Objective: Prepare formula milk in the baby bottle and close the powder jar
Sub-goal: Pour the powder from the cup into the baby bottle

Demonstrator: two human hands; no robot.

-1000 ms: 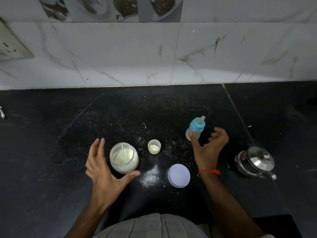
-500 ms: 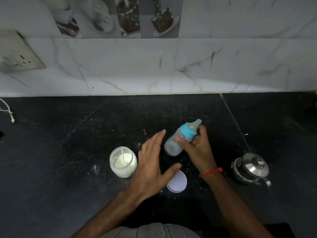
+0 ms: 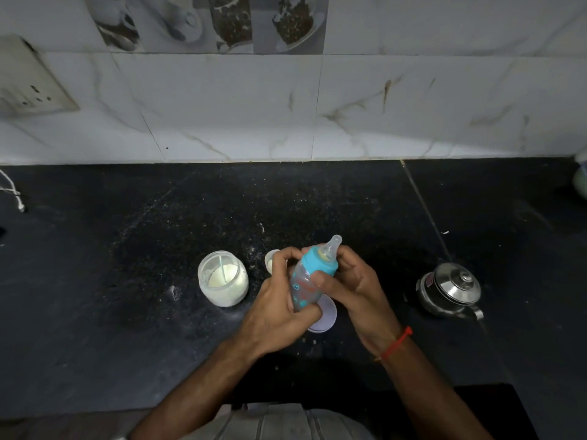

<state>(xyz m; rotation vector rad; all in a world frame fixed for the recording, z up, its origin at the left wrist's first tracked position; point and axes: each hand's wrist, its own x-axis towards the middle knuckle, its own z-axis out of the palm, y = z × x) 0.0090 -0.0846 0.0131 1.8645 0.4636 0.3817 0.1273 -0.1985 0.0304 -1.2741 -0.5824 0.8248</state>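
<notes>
both hands on the bottle, cap not yet off

the baby bottle (image 3: 306,282) is held up off the black counter (image 3: 127,312), tilted with its teat pointing up and away. the left hand (image 3: 279,309) wraps around the lower body of the bottle, fingers curled shut on it. the right hand (image 3: 352,284) grips near the blue collar (image 3: 319,260), thumb pressed on the bottle's side. the bottle looks empty, so this is likely the unscrewing step.

the open powder jar (image 3: 223,278) stands just left of the hands, with its pale lid (image 3: 325,312) lying flat on the counter beneath them. a small cup (image 3: 270,260) sits half hidden behind the left hand.

risks: a left elbow swing could knock the open jar and spill powder. the loosened collar could slip and drop onto the dusty counter. the steel pot (image 3: 449,289) sits well apart to the right.
</notes>
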